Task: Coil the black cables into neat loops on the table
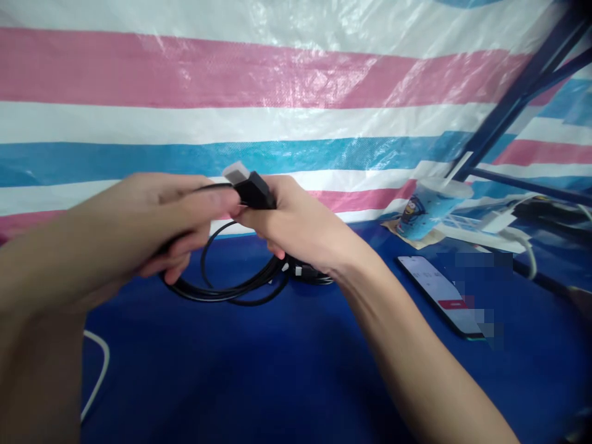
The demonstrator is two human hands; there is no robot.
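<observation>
Both my hands are raised over a blue table (259,370). My left hand (152,222) is closed round a black cable (222,290) whose loops hang down to the table. My right hand (291,222) pinches the cable's black plug (253,187), which has a silver metal tip pointing up and left. The two hands touch at the plug. The rest of the cable coils beneath my right hand, partly hidden by it.
A phone (441,295) with a lit screen lies at the right. Behind it stand a blue printed cup (428,209) and a white power strip (490,231). A white cable (99,370) curls at the lower left. A striped tarp (277,80) hangs behind.
</observation>
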